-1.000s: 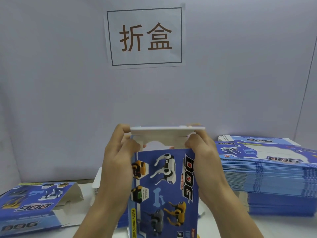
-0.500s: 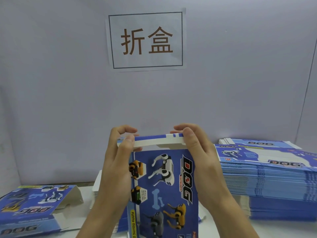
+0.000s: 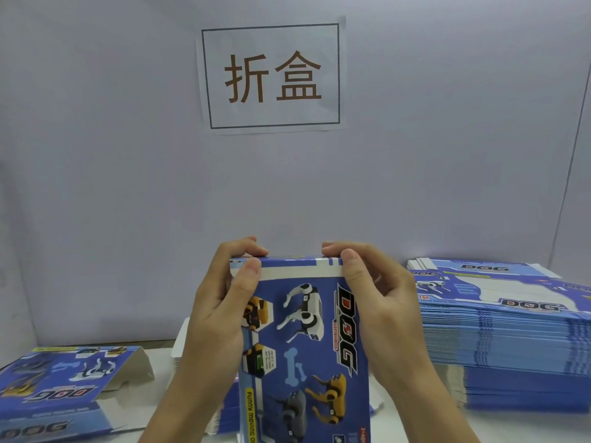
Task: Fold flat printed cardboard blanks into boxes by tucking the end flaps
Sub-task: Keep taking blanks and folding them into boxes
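Observation:
A blue printed box (image 3: 303,346) with robot dogs and the word DOG stands upright in front of me. Its top end flap (image 3: 297,266) lies folded down over the top edge. My left hand (image 3: 220,311) grips the box's upper left corner, thumb on the front face and fingers curled over the top. My right hand (image 3: 377,302) grips the upper right corner the same way. The box's lower end runs out of view at the bottom.
A tall stack of flat blue blanks (image 3: 511,330) fills the right side of the table. A folded box (image 3: 64,388) with an open end flap lies at the left. A low pile of blanks (image 3: 182,346) sits behind my left hand. A paper sign (image 3: 271,75) hangs on the wall.
The white top flap, standing out level a second ago, has been folded down and pressed closed. Both hands stayed at the top corners and shifted slightly down with it.

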Motion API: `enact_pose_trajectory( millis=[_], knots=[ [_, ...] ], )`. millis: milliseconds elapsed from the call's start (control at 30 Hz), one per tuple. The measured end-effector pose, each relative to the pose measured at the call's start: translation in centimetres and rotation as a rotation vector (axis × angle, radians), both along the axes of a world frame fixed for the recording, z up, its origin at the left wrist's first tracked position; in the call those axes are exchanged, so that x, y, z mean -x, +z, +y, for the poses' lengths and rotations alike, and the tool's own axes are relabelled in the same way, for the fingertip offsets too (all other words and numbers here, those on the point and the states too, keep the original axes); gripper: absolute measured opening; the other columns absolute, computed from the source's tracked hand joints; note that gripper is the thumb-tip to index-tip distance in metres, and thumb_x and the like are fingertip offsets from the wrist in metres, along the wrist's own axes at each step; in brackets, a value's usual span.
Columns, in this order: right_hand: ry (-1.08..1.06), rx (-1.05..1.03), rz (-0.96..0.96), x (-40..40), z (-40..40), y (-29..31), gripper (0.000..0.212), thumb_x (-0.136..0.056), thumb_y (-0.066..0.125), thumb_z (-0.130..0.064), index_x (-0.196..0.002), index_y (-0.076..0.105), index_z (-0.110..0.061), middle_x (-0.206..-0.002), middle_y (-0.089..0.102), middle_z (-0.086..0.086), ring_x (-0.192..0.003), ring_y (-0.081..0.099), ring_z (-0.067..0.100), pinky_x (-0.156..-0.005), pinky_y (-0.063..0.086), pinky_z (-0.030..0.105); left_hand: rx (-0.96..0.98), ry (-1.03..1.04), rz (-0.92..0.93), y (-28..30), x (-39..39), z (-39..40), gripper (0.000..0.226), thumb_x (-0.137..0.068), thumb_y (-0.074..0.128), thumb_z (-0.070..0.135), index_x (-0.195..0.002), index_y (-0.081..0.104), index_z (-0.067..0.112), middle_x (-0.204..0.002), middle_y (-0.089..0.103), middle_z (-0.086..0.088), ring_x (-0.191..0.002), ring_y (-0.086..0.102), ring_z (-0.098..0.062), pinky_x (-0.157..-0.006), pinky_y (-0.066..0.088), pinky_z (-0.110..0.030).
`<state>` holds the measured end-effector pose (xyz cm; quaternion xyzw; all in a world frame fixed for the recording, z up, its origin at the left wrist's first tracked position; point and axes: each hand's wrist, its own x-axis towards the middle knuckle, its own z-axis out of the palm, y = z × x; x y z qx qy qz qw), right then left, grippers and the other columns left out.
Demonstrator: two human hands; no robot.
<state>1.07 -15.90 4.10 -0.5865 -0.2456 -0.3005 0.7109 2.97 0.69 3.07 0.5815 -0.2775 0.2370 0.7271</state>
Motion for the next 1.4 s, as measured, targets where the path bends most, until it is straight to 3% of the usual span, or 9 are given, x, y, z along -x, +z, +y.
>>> enact_pose_trajectory(
  millis=[133, 300, 367, 433, 567, 733, 967, 1200, 1400],
  knots=[
    [-0.012, 0.001, 0.003, 0.1, 0.2, 0.0, 0.021, -0.086, 0.057, -0.04, -0.085, 0.072, -0.024, -0.076, 0.075, 0.007, -0.066, 0.074, 0.023, -0.048, 0.057, 0.029, -0.027, 0.021, -0.033, -0.2, -0.4, 0.6, 0.03, -0.084, 0.063, 0.055, -0.1, 0.064, 0.03, -0.113, 0.069, 0.005, -0.102, 0.07, -0.032, -0.074, 0.058, -0.062],
    [-0.046, -0.014, 0.02, 0.5, 0.6, 0.3, 0.024, -0.085, 0.056, -0.044, -0.083, 0.069, -0.024, -0.069, 0.074, 0.007, -0.059, 0.072, 0.026, -0.043, 0.055, 0.031, -0.018, 0.051, -0.069, -0.3, -0.1, 0.3, 0.046, -0.08, 0.063, 0.063, -0.108, 0.062, 0.025, -0.101, 0.072, 0.002, -0.096, 0.073, -0.028, -0.055, 0.06, -0.041],
    [-0.073, -0.021, 0.002, 0.6, 0.9, 0.5, 0.025, -0.084, 0.056, -0.047, -0.081, 0.068, -0.026, -0.068, 0.068, 0.017, -0.061, 0.066, 0.041, -0.045, 0.051, 0.046, -0.013, 0.09, -0.091, -0.4, -0.1, 0.3, 0.043, -0.083, 0.059, 0.057, -0.11, 0.061, 0.024, -0.092, 0.072, -0.003, -0.09, 0.074, -0.03, -0.052, 0.06, -0.044],
    [-0.08, -0.034, -0.006, 0.6, 1.1, 0.4, 0.027, -0.083, 0.056, -0.048, -0.082, 0.067, -0.024, -0.068, 0.065, 0.021, -0.064, 0.063, 0.045, -0.047, 0.05, 0.051, -0.022, 0.115, -0.098, -0.4, -0.1, 0.3, 0.044, -0.083, 0.058, 0.057, -0.112, 0.06, 0.024, -0.086, 0.07, -0.008, -0.087, 0.073, -0.034, -0.054, 0.06, -0.052],
    [-0.014, -0.04, 0.022, 0.2, 0.7, 0.1, 0.027, -0.085, 0.057, -0.039, -0.089, 0.068, -0.015, -0.07, 0.073, 0.007, -0.059, 0.072, 0.023, -0.045, 0.055, 0.029, -0.042, 0.07, -0.051, -0.5, 0.1, 0.3, 0.058, -0.076, 0.064, 0.07, -0.113, 0.059, 0.026, -0.094, 0.072, -0.004, -0.092, 0.074, -0.032, -0.057, 0.061, -0.049],
    [0.05, -0.01, 0.028, 0.0, -0.1, -0.3, 0.019, -0.084, 0.058, -0.035, -0.086, 0.071, -0.022, -0.075, 0.075, 0.003, -0.067, 0.074, 0.022, -0.049, 0.057, 0.027, -0.062, 0.007, -0.019, -0.5, 0.0, 0.5, 0.061, -0.075, 0.066, 0.07, -0.116, 0.058, 0.026, -0.104, 0.071, -0.001, -0.099, 0.072, -0.032, -0.062, 0.06, -0.053],
    [0.023, 0.006, 0.027, 0.1, -0.2, -0.4, 0.018, -0.082, 0.06, -0.037, -0.086, 0.07, -0.024, -0.076, 0.075, 0.001, -0.068, 0.075, 0.022, -0.05, 0.057, 0.026, -0.101, 0.057, -0.036, -0.3, 0.1, 0.3, 0.043, -0.087, 0.06, 0.056, -0.113, 0.057, 0.023, -0.1, 0.07, -0.01, -0.093, 0.073, -0.036, -0.058, 0.06, -0.052],
    [-0.057, 0.068, 0.005, 0.2, 0.5, -0.2, 0.009, -0.081, 0.066, -0.038, -0.085, 0.066, -0.03, -0.079, 0.073, 0.003, -0.069, 0.074, 0.028, -0.056, 0.058, 0.049, -0.072, -0.005, -0.001, -0.6, 0.2, 0.0, 0.028, -0.088, 0.052, 0.045, -0.11, 0.058, 0.028, -0.105, 0.069, -0.005, -0.097, 0.072, -0.035, -0.061, 0.061, -0.046],
    [-0.054, 0.064, 0.031, 0.5, 0.8, 0.0, 0.012, -0.077, 0.067, -0.042, -0.081, 0.066, -0.031, -0.077, 0.075, -0.001, -0.067, 0.075, 0.022, -0.05, 0.059, 0.033, -0.015, -0.097, 0.019, -0.6, 0.1, 0.4, 0.02, -0.09, 0.05, 0.029, -0.109, 0.056, 0.026, -0.105, 0.07, 0.003, -0.095, 0.073, -0.033, -0.063, 0.06, -0.042]
  ],
)
